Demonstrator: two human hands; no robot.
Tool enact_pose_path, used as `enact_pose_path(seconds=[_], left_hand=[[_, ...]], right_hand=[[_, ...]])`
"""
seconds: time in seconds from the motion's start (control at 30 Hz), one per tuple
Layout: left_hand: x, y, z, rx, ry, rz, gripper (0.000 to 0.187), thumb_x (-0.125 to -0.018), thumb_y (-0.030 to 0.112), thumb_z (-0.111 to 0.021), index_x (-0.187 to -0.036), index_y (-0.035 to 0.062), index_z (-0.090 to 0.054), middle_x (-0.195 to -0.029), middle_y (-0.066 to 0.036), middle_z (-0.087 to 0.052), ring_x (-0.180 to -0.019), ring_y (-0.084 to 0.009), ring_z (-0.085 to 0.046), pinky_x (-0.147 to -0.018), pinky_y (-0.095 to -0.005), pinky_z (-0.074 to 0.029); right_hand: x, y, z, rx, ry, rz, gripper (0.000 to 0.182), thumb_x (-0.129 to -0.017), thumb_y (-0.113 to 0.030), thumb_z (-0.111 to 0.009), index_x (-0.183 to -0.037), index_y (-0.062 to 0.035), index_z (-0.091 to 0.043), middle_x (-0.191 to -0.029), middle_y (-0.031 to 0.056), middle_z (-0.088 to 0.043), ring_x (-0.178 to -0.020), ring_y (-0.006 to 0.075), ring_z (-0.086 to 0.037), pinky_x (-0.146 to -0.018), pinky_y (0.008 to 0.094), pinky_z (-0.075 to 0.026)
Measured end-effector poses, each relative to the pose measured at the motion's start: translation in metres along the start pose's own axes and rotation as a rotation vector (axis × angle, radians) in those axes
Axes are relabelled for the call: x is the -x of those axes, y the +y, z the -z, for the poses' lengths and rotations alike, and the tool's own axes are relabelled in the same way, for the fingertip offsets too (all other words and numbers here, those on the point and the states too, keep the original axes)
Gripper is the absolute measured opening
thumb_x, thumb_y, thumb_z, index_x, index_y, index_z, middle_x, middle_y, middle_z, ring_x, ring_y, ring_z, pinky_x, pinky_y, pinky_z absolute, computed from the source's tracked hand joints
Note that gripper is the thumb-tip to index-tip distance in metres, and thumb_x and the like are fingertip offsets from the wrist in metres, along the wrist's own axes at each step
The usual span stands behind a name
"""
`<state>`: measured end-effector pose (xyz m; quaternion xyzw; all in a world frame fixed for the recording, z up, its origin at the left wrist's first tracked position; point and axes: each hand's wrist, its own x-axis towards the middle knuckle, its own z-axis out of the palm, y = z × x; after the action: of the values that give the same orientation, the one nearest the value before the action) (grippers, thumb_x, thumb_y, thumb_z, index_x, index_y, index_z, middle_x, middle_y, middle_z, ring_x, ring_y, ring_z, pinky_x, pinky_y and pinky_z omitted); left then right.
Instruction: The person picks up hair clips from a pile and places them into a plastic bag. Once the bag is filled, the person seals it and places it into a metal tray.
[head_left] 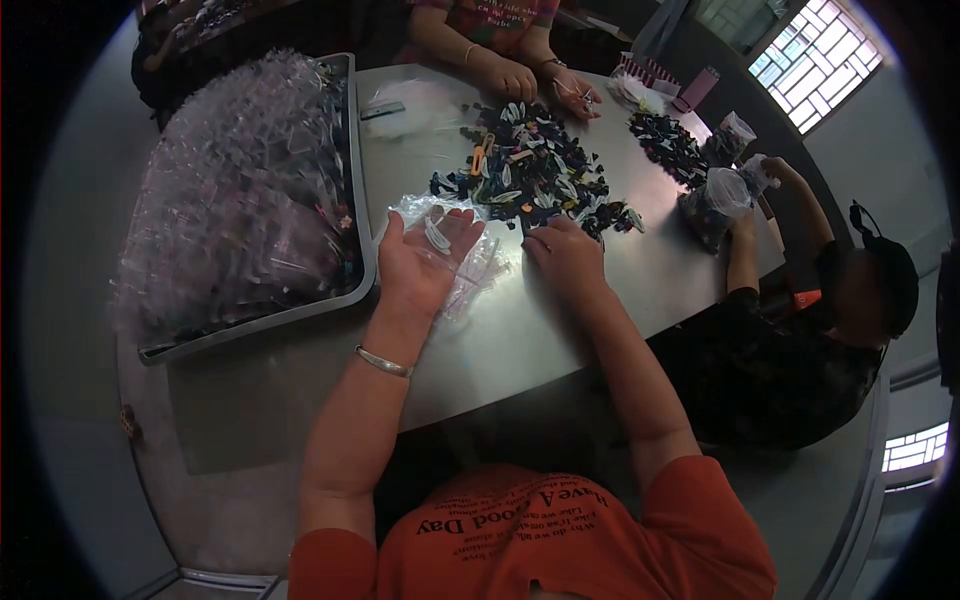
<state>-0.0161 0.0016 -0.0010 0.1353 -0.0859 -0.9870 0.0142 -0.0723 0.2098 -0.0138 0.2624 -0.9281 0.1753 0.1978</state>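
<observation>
My left hand is turned palm up, with its fingers stretched out and slightly bent. Pale snap hair clips lie across its palm and fingers. Under and beside that hand are clear plastic bags on the metal table. My right hand is palm down at the near edge of a heap of mixed hair clips, mostly dark with some white and orange ones. Its fingers are curled together at the tabletop, and what they pinch is hidden.
At left, a grey tray is heaped with clear packets. Across the table, a person's hands hover near the heap. Another person at right handles a plastic bag beside a smaller dark pile. A pink bottle stands behind.
</observation>
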Motion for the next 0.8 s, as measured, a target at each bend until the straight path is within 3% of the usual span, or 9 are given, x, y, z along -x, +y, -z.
enact_pose_path(seconds=[0.13, 0.2, 0.33, 0.4, 0.53, 0.63, 0.7, 0.73, 0.8], left_hand=[[0.000, 0.000, -0.001, 0.014, 0.010, 0.002, 0.059, -0.098, 0.045, -0.024, -0.103, -0.0090, -0.047, -0.101, -0.028, -0.055, -0.102, -0.0395, -0.054, -0.097, -0.0524, -0.043], [-0.001, -0.002, 0.000, 0.015, 0.017, -0.003, 0.059, -0.098, 0.045, -0.025, -0.103, -0.0091, -0.046, -0.102, -0.027, -0.055, -0.101, -0.0393, -0.054, -0.097, -0.0527, -0.043], [-0.002, -0.006, 0.001, 0.046, 0.050, 0.009, 0.061, -0.097, 0.048, -0.028, -0.109, -0.0102, -0.043, -0.103, -0.027, -0.053, -0.103, -0.0408, -0.053, -0.097, -0.0565, -0.041], [-0.002, -0.007, 0.000, 0.035, 0.071, 0.042, 0.065, -0.097, 0.050, -0.026, -0.115, -0.0111, -0.040, -0.105, -0.029, -0.053, -0.104, -0.0428, -0.052, -0.096, -0.0588, -0.040], [0.001, -0.010, -0.002, -0.016, -0.003, 0.067, 0.067, -0.096, 0.052, -0.023, -0.115, -0.0104, -0.040, -0.106, -0.029, -0.052, -0.103, -0.0434, -0.052, -0.096, -0.0583, -0.041], [0.007, -0.008, -0.005, -0.116, -0.027, 0.102, 0.069, -0.096, 0.053, -0.019, -0.115, -0.0095, -0.042, -0.106, -0.028, -0.054, -0.103, -0.0425, -0.053, -0.095, -0.0547, -0.042], [0.010, -0.008, -0.006, -0.207, -0.087, 0.156, 0.069, -0.096, 0.052, -0.017, -0.116, -0.0080, -0.044, -0.105, -0.025, -0.056, -0.103, -0.0402, -0.054, -0.095, -0.0509, -0.042], [0.009, -0.008, -0.003, -0.228, -0.101, 0.175, 0.066, -0.096, 0.052, -0.020, -0.121, -0.0025, -0.047, -0.112, -0.020, -0.056, -0.105, -0.0349, -0.054, -0.095, -0.0455, -0.042], [0.008, -0.008, -0.003, -0.216, -0.093, 0.161, 0.066, -0.096, 0.051, -0.018, -0.119, -0.0040, -0.046, -0.109, -0.022, -0.056, -0.104, -0.0367, -0.054, -0.095, -0.0475, -0.042]], right_hand=[[0.007, -0.004, 0.011, -0.033, 0.132, 0.079, 0.008, -0.079, -0.018, -0.065, -0.080, -0.0093, -0.066, -0.085, 0.0043, -0.062, -0.069, 0.0262, -0.062, -0.060, 0.0354, -0.051], [0.013, -0.014, 0.028, -0.214, 0.164, -0.072, 0.007, -0.079, -0.009, -0.067, -0.081, -0.0038, -0.065, -0.081, 0.0082, -0.061, -0.064, 0.0220, -0.062, -0.057, 0.0306, -0.051], [0.017, -0.036, 0.062, -0.521, 0.275, -0.026, 0.004, -0.077, 0.003, -0.066, -0.078, 0.0004, -0.063, -0.074, 0.0039, -0.058, -0.055, 0.0071, -0.050, -0.048, 0.0199, -0.039], [0.017, -0.050, 0.075, -0.511, 0.237, 0.129, 0.005, -0.076, 0.004, -0.066, -0.078, 0.0006, -0.063, -0.075, 0.0039, -0.058, -0.054, 0.0073, -0.049, -0.046, 0.0200, -0.037], [0.013, -0.067, 0.069, -0.396, 0.140, 0.352, 0.011, -0.071, -0.002, -0.072, -0.079, -0.0064, -0.065, -0.077, 0.0055, -0.059, -0.059, 0.0182, -0.060, -0.050, 0.0272, -0.049], [0.002, -0.077, 0.055, -0.252, 0.218, 0.543, 0.014, -0.067, -0.005, -0.072, -0.079, -0.0096, -0.066, -0.078, 0.0044, -0.060, -0.063, 0.0182, -0.061, -0.051, 0.0283, -0.050], [-0.002, -0.082, 0.041, -0.248, 0.293, 0.536, 0.015, -0.065, -0.007, -0.070, -0.078, -0.0117, -0.066, -0.078, 0.0045, -0.060, -0.067, 0.0177, -0.062, -0.053, 0.0288, -0.050], [-0.004, -0.083, 0.037, -0.248, 0.317, 0.540, 0.017, -0.063, -0.005, -0.073, -0.078, -0.0111, -0.067, -0.076, 0.0038, -0.059, -0.066, 0.0181, -0.062, -0.053, 0.0285, -0.050], [-0.005, -0.086, 0.034, -0.240, 0.343, 0.538, 0.020, -0.061, -0.003, -0.075, -0.078, -0.0105, -0.069, -0.074, 0.0031, -0.058, -0.065, 0.0185, -0.062, -0.054, 0.0282, -0.050]])
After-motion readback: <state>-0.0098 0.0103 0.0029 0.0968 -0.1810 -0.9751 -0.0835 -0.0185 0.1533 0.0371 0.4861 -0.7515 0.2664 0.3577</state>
